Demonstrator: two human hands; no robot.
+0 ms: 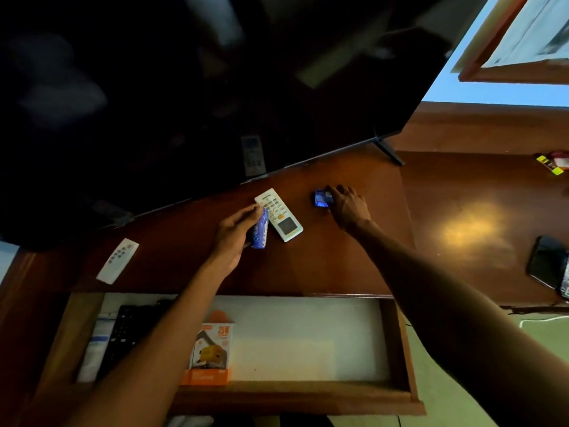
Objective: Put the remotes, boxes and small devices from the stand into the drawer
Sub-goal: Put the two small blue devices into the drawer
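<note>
My left hand (235, 232) grips a blue box (260, 230) on the wooden stand (323, 257), right beside a white air-conditioner remote (279, 214). My right hand (349, 204) closes its fingers around a small blue device (321, 198) further right on the stand. A slim white remote (118, 261) lies at the stand's left. Below, the drawer (397, 343) stands pulled out with a white floor; an orange and white box (212, 349) and a black keyboard (126, 331) lie in its left half.
A large dark TV screen (184, 87) overhangs the back of the stand, its foot (389, 152) to the right. A black phone (546, 261) and small yellow items (551, 163) lie at the far right. A framed picture (523, 41) hangs on the wall.
</note>
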